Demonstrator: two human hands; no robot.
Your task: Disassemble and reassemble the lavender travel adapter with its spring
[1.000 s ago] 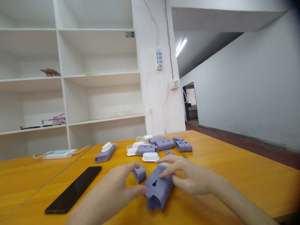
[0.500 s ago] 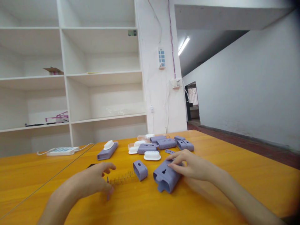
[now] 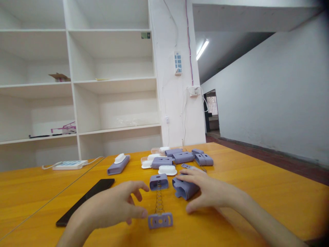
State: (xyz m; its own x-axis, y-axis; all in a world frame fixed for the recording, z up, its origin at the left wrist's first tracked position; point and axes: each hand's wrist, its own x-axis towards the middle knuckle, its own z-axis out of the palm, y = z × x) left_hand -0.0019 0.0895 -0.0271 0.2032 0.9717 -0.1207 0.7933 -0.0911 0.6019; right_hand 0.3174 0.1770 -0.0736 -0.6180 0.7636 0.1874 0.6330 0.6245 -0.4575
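My left hand point(image 3: 113, 207) hovers low over the orange table point(image 3: 257, 192) with its fingers apart and nothing in it. Its thumb tip is just left of a flat purple plate point(image 3: 160, 220). A thin metal spring point(image 3: 159, 202) runs from that plate away from me to a small purple cap point(image 3: 158, 181). My right hand point(image 3: 213, 193) lies over a larger purple housing point(image 3: 184, 189), fingers across its top and thumb on the near side, loosely gripping it. The housing rests on the table just right of the cap.
A black phone point(image 3: 87, 200) lies at the left. Farther back are a purple sleeve with a white piece point(image 3: 118, 164), a white power strip point(image 3: 69, 165) and a cluster of several purple and white parts point(image 3: 174, 158). White shelves point(image 3: 77, 85) stand behind the table.
The spring, stretched sideways in my left hand, now lies on the table pointing toward me; my left hand has let go of it. My right hand moved the housing slightly farther away.
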